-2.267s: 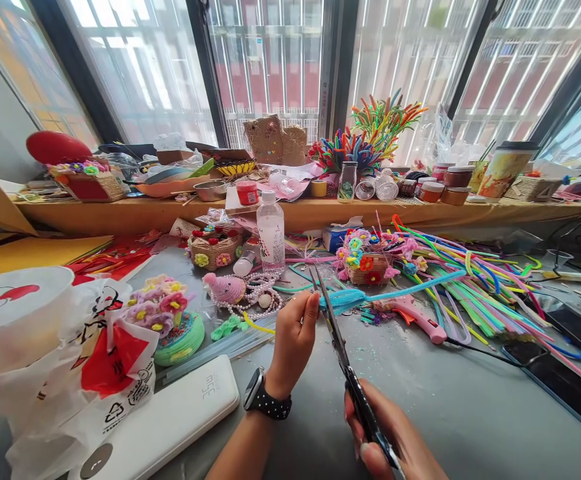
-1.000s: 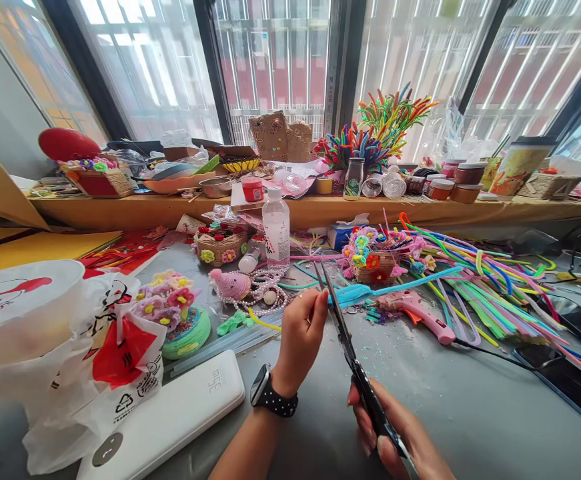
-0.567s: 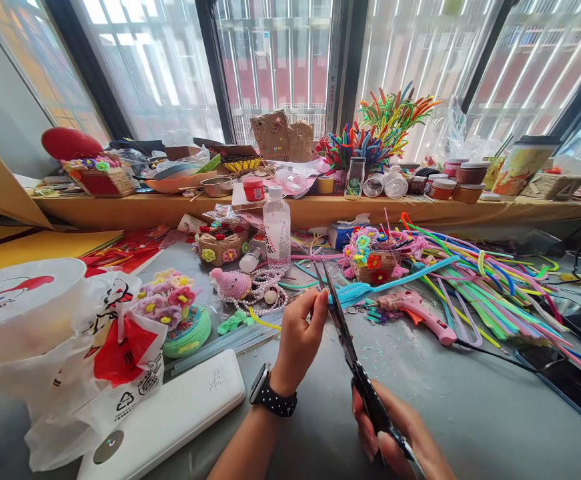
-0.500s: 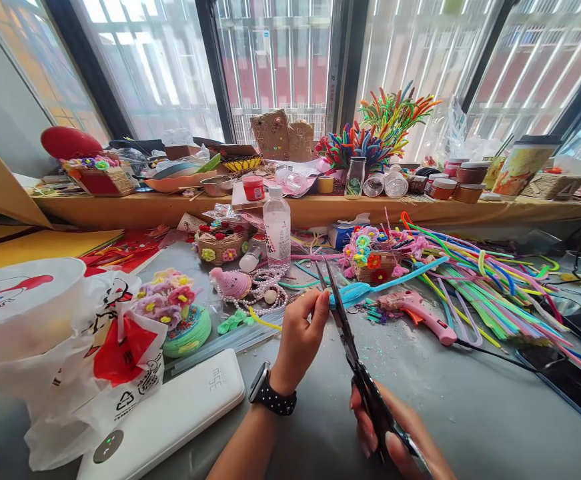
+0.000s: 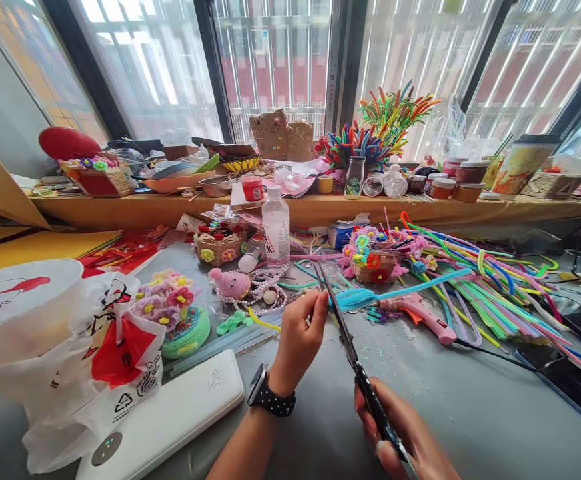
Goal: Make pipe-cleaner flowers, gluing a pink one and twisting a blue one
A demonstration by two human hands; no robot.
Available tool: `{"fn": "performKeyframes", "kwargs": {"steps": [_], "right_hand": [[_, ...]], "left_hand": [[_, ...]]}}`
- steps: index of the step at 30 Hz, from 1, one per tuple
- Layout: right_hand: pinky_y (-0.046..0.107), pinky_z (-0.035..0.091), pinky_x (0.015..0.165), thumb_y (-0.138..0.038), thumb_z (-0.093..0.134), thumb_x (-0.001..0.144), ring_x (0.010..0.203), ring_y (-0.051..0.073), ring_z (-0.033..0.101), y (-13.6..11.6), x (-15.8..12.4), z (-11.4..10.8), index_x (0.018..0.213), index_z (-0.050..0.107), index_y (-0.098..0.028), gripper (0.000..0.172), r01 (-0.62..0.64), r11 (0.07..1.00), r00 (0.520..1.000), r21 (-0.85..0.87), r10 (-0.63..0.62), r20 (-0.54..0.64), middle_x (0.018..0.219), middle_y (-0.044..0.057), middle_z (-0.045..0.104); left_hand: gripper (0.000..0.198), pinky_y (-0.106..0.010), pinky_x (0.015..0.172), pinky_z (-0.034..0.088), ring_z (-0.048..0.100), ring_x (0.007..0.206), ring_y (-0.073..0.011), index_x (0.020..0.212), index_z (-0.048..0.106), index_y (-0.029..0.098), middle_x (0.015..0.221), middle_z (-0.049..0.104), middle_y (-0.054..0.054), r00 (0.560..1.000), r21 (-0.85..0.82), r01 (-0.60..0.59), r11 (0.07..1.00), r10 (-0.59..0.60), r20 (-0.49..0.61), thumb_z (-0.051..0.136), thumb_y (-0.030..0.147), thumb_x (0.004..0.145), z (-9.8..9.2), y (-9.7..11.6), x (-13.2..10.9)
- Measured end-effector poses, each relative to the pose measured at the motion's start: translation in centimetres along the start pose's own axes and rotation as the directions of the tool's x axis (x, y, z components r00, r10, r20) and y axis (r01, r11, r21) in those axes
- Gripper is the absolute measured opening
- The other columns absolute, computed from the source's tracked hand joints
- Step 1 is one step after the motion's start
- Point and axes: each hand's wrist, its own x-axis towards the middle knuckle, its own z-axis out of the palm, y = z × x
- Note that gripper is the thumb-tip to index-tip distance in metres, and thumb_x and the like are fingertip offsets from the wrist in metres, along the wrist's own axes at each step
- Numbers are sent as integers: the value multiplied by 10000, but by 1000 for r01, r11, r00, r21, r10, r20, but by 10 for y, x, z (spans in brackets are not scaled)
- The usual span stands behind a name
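Observation:
My left hand (image 5: 297,340) is raised over the grey table (image 5: 470,413) with its fingertips pinched on the near end of a light blue pipe cleaner (image 5: 400,290), which runs out to the right and has a thicker fuzzy part close to my fingers. My right hand (image 5: 405,437) grips the handles of dark scissors (image 5: 347,350). The blades point up and away and sit right at the pipe cleaner beside my left fingertips, nearly closed. A black watch (image 5: 265,395) is on my left wrist.
A pink glue gun (image 5: 415,313), a heap of coloured pipe cleaners (image 5: 490,280), a flower basket (image 5: 373,257), a water bottle (image 5: 276,230), a pink bird on beads (image 5: 230,283), a white power bank (image 5: 170,417) and a bagged white cup (image 5: 25,313) surround my hands. The wooden sill (image 5: 320,207) is cluttered.
The scissor blades have stayed at the blue pipe cleaner by my left fingertips, opening and closing slightly. The pipe cleaner's far end has tilted a little. Both hands stayed in place.

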Motion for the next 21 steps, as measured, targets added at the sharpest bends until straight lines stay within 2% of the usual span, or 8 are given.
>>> {"fn": "performKeyframes", "kwargs": {"steps": [5, 10, 15, 21], "right_hand": [[237, 307, 531, -683, 474, 556, 588, 123, 345, 2, 1, 2, 841, 475, -187, 572, 6, 998, 998, -70, -10, -54, 667, -2, 402], [220, 271, 486, -578, 479, 638, 532, 97, 320, 5, 6, 5, 727, 469, -172, 415, 18, 994, 997, -107, -27, -79, 588, -26, 363], [211, 291, 478, -486, 549, 625, 524, 100, 356, 10, 5, 7, 707, 475, -177, 328, -13, 991, 989, -130, -7, -150, 563, -28, 392], [220, 292, 496, -517, 546, 615, 533, 104, 355, 12, 5, 9, 704, 480, -179, 356, -16, 996, 988, -92, 2, -151, 571, -25, 384]], "left_hand": [[314, -240, 494, 236, 297, 498, -97, 549, 312, 186, 528, 322, 32, 1000, 45, -8, 999, 7, 1, 289, 304, 839, 1, -1, -1], [320, -242, 495, 234, 304, 501, -101, 562, 315, 189, 536, 331, 28, 999, 61, 34, 998, -33, -25, 261, 329, 845, 5, -5, -1], [324, -241, 500, 250, 318, 507, -104, 580, 336, 190, 550, 342, 27, 996, 15, 80, 997, -80, -27, 240, 339, 850, 6, -7, -1], [301, -240, 513, 259, 334, 515, -106, 581, 332, 191, 552, 363, 24, 997, 148, 46, 988, -37, -69, 254, 297, 853, 6, -2, -2]]}}
